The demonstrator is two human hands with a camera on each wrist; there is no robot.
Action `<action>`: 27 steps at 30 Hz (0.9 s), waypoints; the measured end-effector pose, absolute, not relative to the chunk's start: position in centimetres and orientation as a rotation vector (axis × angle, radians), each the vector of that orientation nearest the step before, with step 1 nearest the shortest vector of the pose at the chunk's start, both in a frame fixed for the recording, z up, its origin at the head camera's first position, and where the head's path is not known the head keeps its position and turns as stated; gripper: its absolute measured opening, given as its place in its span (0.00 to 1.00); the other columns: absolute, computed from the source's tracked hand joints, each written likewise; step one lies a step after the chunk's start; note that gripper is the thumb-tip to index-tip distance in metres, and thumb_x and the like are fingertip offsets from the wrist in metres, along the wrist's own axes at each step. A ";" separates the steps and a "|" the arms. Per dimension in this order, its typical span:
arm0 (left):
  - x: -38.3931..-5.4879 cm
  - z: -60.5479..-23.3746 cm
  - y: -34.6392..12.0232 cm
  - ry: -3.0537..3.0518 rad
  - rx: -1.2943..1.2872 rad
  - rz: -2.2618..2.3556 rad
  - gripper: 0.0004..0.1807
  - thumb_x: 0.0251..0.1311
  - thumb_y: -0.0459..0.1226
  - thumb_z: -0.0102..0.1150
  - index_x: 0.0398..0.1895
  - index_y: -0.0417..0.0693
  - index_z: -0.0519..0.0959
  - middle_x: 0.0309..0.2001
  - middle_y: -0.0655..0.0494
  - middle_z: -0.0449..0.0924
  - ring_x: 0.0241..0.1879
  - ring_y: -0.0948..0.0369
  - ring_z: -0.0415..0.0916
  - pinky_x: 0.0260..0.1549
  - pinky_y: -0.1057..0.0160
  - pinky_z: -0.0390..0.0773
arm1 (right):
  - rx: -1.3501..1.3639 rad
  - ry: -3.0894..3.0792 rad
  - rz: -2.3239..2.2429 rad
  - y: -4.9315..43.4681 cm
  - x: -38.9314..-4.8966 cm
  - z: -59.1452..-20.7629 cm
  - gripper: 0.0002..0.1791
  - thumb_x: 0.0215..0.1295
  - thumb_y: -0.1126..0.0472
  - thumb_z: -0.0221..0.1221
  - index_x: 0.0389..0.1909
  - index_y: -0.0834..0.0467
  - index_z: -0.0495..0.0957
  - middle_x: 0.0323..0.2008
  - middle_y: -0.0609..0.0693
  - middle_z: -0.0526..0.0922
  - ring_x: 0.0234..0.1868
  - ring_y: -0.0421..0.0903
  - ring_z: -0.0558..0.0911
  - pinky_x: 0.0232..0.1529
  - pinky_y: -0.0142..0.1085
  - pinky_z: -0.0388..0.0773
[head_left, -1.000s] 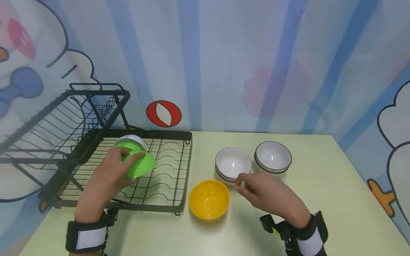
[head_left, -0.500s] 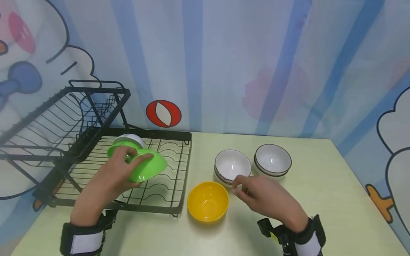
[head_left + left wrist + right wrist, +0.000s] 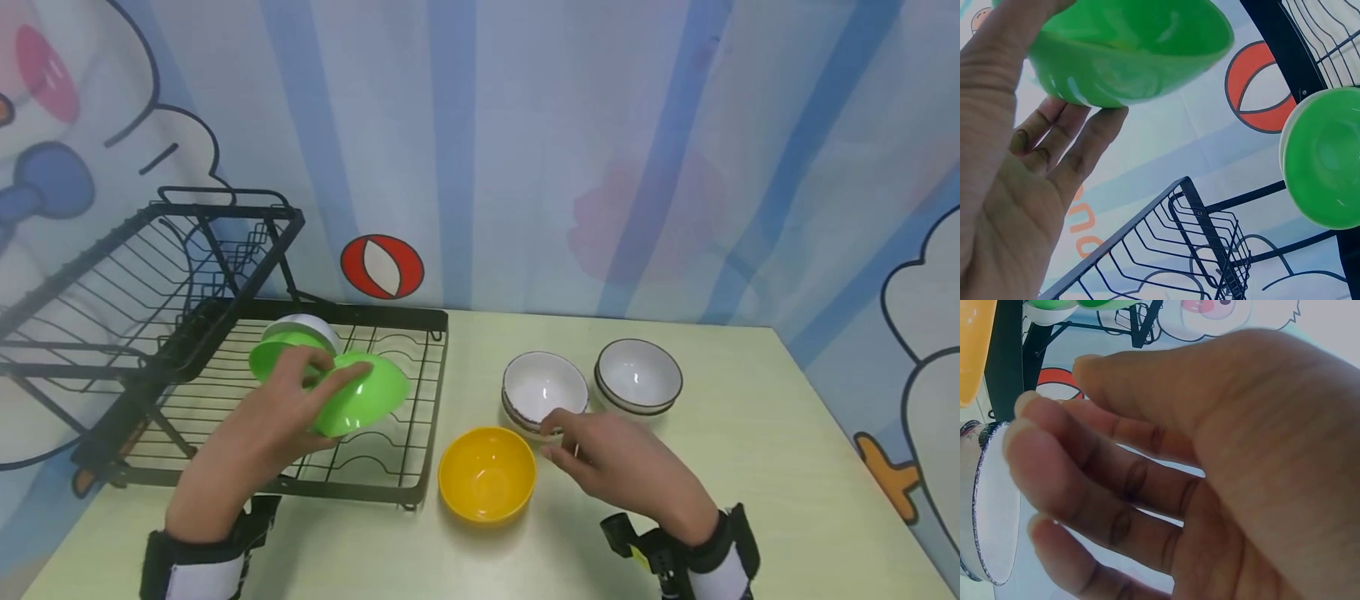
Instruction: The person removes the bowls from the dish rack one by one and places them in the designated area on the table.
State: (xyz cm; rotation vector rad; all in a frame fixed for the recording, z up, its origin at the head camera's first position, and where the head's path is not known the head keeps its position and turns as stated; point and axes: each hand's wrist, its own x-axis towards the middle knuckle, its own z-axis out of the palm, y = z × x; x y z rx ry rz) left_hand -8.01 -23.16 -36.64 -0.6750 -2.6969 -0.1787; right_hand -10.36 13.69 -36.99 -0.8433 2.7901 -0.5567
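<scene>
My left hand [image 3: 273, 417] pinches a green bowl [image 3: 375, 392] by its rim over the dish rack [image 3: 360, 492]; the bowl is tilted on its side. In the left wrist view the thumb is on the near side of that bowl [image 3: 1122, 72] and the fingertips are under it. Behind the hand, a second green bowl [image 3: 272, 354] leans against a white bowl [image 3: 313, 323] in the rack. My right hand [image 3: 622, 458] holds nothing, its fingers loosely bent. It hovers beside a yellow bowl [image 3: 487, 477] and a stack of white bowls [image 3: 546, 387] with dark rims.
Another stack of white bowls [image 3: 639, 375] stands at the back right of the pale table [image 3: 750, 433]. The rack's raised upper tier [image 3: 142, 292] rises on the left. A printed curtain [image 3: 517, 150] closes off the back.
The left hand has turned the held green bowl and shifted it to the right, away from the second green bowl, which now shows more. The right hand has barely moved.
</scene>
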 end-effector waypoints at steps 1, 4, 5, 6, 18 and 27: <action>-8.0 -36.6 -23.1 -2.699 -0.678 -0.185 0.54 0.29 0.34 0.85 0.66 0.64 0.68 0.54 0.41 0.68 0.47 0.46 0.75 0.35 0.54 0.88 | -0.838 2.790 -0.554 13.7 -10.4 -37.0 0.12 0.69 0.54 0.60 0.51 0.51 0.80 0.32 0.40 0.86 0.27 0.31 0.77 0.27 0.26 0.75; -8.1 -36.7 -22.8 -2.692 -0.696 -0.195 0.54 0.29 0.34 0.85 0.66 0.62 0.67 0.54 0.41 0.67 0.49 0.45 0.74 0.35 0.54 0.88 | -0.814 2.788 -0.547 13.7 -10.4 -37.0 0.12 0.69 0.54 0.60 0.51 0.51 0.80 0.32 0.40 0.86 0.27 0.32 0.77 0.28 0.26 0.75; -8.0 -36.7 -22.7 -2.690 -0.702 -0.196 0.54 0.29 0.34 0.85 0.66 0.62 0.67 0.54 0.41 0.67 0.49 0.45 0.74 0.35 0.54 0.88 | -0.810 2.789 -0.543 13.7 -10.4 -37.0 0.12 0.69 0.54 0.60 0.51 0.50 0.80 0.32 0.40 0.86 0.28 0.32 0.77 0.28 0.26 0.75; -8.0 -36.7 -22.7 -2.684 -0.708 -0.198 0.54 0.29 0.33 0.85 0.66 0.61 0.67 0.54 0.41 0.67 0.49 0.46 0.74 0.35 0.54 0.88 | -0.806 2.786 -0.543 13.6 -10.4 -37.0 0.12 0.69 0.54 0.60 0.51 0.50 0.80 0.32 0.40 0.86 0.28 0.32 0.77 0.28 0.26 0.75; -8.1 -37.0 -21.6 -2.609 -0.807 -0.234 0.50 0.32 0.41 0.85 0.65 0.59 0.68 0.51 0.44 0.69 0.44 0.49 0.76 0.37 0.55 0.88 | -0.845 2.805 -0.538 13.1 -10.3 -37.3 0.17 0.70 0.54 0.59 0.58 0.51 0.76 0.36 0.43 0.87 0.30 0.34 0.79 0.29 0.27 0.76; -8.4 -37.7 -20.3 -2.633 -0.836 -0.278 0.48 0.37 0.45 0.83 0.66 0.58 0.68 0.52 0.46 0.69 0.40 0.55 0.77 0.35 0.63 0.87 | -0.838 2.776 -0.566 12.9 -10.4 -37.3 0.26 0.71 0.52 0.58 0.67 0.52 0.67 0.35 0.43 0.86 0.27 0.33 0.77 0.27 0.28 0.75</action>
